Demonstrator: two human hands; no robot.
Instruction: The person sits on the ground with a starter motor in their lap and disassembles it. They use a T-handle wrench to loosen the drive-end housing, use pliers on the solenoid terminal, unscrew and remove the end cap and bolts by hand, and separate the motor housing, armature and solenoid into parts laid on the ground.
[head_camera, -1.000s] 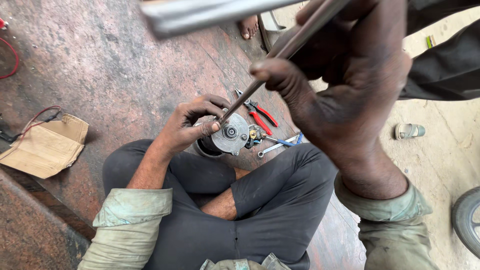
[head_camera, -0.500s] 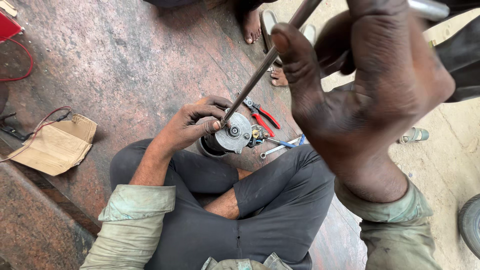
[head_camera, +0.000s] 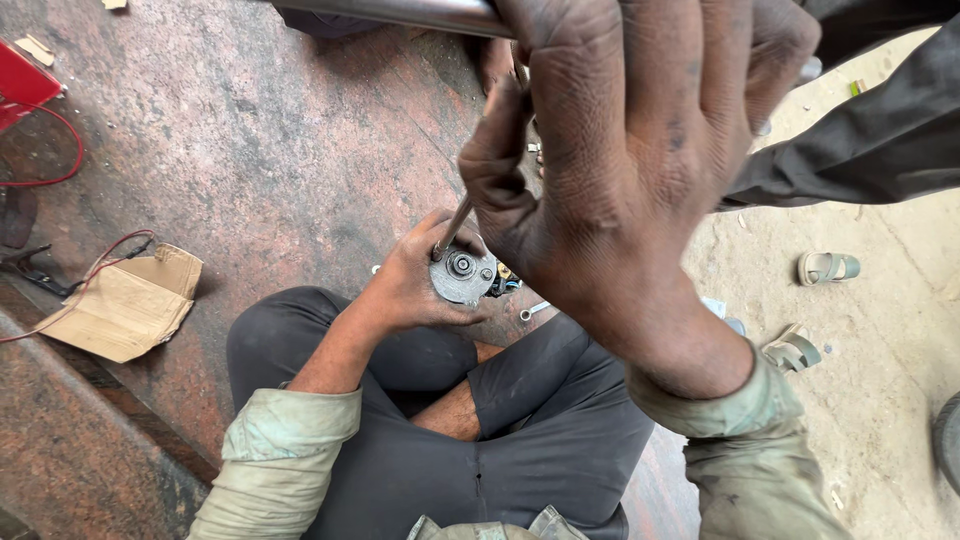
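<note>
Soft even daylight; the near hand (head_camera: 640, 170) looms blurred.

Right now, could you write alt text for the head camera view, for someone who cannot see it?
A seated person's left hand steadies a round grey metal part on the floor, while the right hand, close to the camera, holds a long thin metal rod against it. A crumpled brown cardboard piece lies nearby.

A small round metal motor part (head_camera: 462, 277) sits upright on the floor in front of the crossed legs, its flat grey end facing up — a dark hub with a bright ring at the centre and a few small bolt heads near the rim. A thin metal rod (head_camera: 452, 226) leans steeply down from above, its tip touching the part's upper left edge — its upper length is hidden behind the knuckles.
</note>
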